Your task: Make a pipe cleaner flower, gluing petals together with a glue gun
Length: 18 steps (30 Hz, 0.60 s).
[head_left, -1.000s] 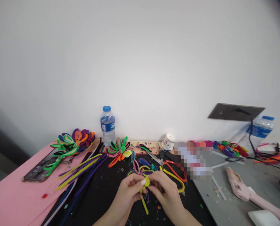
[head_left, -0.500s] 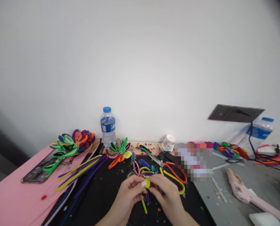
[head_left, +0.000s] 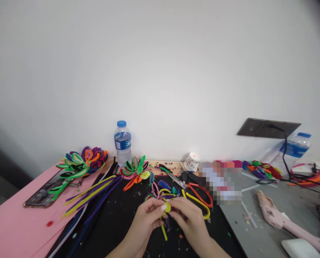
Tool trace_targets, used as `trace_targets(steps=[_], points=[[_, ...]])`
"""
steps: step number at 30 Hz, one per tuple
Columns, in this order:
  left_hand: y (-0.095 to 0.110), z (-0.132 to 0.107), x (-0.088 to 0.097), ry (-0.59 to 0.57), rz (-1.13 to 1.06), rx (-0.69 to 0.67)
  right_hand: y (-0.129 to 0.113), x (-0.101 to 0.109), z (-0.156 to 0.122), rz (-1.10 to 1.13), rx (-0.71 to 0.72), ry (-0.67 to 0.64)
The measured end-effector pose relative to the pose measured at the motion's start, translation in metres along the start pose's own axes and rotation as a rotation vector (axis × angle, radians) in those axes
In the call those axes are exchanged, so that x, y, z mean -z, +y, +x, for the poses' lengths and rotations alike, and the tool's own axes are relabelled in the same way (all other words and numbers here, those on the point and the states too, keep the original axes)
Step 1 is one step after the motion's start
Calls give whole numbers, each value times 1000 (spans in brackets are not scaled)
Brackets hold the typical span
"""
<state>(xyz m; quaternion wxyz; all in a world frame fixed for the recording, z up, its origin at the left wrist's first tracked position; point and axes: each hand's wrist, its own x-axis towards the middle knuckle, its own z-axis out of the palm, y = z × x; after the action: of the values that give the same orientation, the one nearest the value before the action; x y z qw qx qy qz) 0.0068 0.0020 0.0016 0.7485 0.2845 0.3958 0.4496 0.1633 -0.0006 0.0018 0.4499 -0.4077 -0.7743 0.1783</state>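
Both hands meet low in the middle of the view over a black mat (head_left: 117, 218). My left hand (head_left: 146, 218) and my right hand (head_left: 188, 218) pinch a yellow pipe cleaner (head_left: 166, 209) between their fingertips. Its top is curled into a small coil and its tail hangs down between the hands. Just behind the hands lie looped pipe cleaner pieces (head_left: 162, 190) in pink, purple and yellow. Red-handled scissors (head_left: 192, 186) rest to the right of these loops.
Long straight pipe cleaners (head_left: 92, 195) lie left of the hands. Finished pipe cleaner flowers (head_left: 80, 165) sit on a pink sheet (head_left: 14, 225) beside a phone (head_left: 43, 193). Another flower (head_left: 135, 172), a water bottle (head_left: 122, 142), a tape roll (head_left: 191, 162) and a pink glue gun (head_left: 281, 220) stand around.
The hands keep working the yellow coil in place, with small finger shifts. The view has shifted slightly.
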Motion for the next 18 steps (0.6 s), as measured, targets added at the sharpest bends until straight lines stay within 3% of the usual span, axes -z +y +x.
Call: trace_targets(steps=[18], points=[[0,1,-1,32,71,-27,1,1,1,-19,20,-14]])
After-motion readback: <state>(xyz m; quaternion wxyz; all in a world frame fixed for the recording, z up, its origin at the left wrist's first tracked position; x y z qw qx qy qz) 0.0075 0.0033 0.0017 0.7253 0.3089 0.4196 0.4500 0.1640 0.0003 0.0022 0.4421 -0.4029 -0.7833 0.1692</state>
